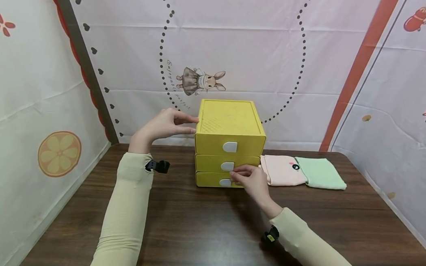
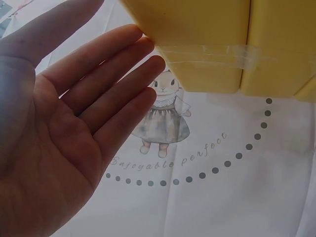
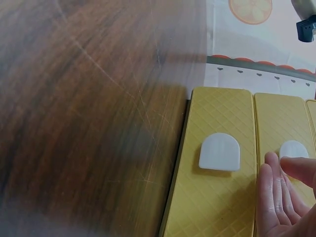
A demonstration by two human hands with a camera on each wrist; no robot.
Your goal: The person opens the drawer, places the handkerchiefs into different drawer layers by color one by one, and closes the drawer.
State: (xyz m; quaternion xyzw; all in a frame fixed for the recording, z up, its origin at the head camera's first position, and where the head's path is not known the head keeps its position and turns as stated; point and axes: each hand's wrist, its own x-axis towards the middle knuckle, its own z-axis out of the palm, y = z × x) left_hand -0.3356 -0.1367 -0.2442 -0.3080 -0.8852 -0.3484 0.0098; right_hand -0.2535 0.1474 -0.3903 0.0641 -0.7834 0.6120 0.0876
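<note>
A yellow three-drawer box (image 1: pixel 230 146) stands on the table with its drawers flush, a white handle on each one. At its upper left side is my left hand (image 1: pixel 166 124), fingers straight and fingertips right at the edge; in the left wrist view the palm (image 2: pixel 59 133) faces the camera. My right hand (image 1: pixel 255 184) is in front of the box. Its thumb and fingertips are right at the right edge of the middle drawer's handle (image 1: pixel 227 166). In the right wrist view the thumb (image 3: pixel 301 168) overlaps that handle, with the fingers extended beside it.
A folded pink cloth (image 1: pixel 284 172) and a folded green cloth (image 1: pixel 322 173) lie right of the box. The dark wooden table (image 1: pixel 185 229) extends toward me. Printed white sheets (image 1: pixel 240 41) hang behind and at both sides.
</note>
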